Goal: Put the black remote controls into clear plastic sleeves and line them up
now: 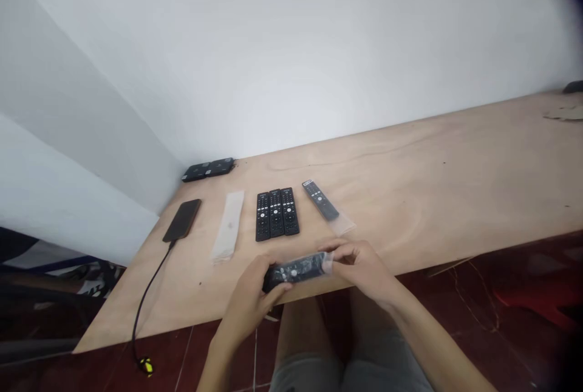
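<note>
Right hand (pixel 362 270) has loads of room out across the plywood desk (pixel 432 197), past the lone remote (pixel 320 200). Straight ahead, the left hand (pixel 248 304) meets three side-by-side remotes (pixel 277 214), then a plastic sleeve (pixel 228 226) and phone (pixel 182 220) further left.

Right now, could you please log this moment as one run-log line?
left hand: black remote control in plastic sleeve | right hand: sleeve end | plywood table: four more remotes
</note>
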Demonstrator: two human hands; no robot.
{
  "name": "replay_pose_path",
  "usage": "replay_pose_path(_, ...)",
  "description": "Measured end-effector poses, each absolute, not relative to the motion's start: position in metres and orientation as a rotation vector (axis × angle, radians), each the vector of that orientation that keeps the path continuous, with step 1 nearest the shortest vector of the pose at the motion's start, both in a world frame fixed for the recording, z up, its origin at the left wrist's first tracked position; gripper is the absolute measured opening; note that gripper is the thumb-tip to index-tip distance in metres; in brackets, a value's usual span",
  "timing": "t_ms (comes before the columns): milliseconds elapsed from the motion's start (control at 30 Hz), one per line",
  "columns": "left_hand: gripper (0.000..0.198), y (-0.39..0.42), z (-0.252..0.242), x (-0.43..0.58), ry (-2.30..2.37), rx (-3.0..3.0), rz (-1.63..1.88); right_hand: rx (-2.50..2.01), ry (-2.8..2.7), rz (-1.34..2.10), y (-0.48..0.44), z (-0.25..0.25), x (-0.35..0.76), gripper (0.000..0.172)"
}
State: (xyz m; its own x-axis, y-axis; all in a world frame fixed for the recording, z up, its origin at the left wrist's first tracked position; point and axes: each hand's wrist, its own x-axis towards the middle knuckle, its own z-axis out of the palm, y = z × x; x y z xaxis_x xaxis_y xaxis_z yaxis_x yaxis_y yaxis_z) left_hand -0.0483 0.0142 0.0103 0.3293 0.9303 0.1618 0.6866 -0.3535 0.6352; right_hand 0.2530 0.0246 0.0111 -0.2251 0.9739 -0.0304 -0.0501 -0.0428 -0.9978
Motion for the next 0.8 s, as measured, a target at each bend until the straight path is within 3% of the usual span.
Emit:
replay_pose_path(133, 0.029, 0.016, 0.011, -0.047, 1.401, 2.185, 0.673, -1.158, -1.272, 1.391, 0.022, 0.015, 0.263, 0.031)
replay_pose_path(533, 0.031, 0.014, 0.008, -0.049, 1.467, 2.125, 0.711, -1.062, -1.283, 1.433, 0.023, 0.015, 0.251, 0.023)
replay_pose_path(800, 0.032, 0.014, 0.01, -0.05, 1.422, 2.122, 0.689, -1.032, -1.219, 1.405, 0.021, 0.019, 0.236, 0.033)
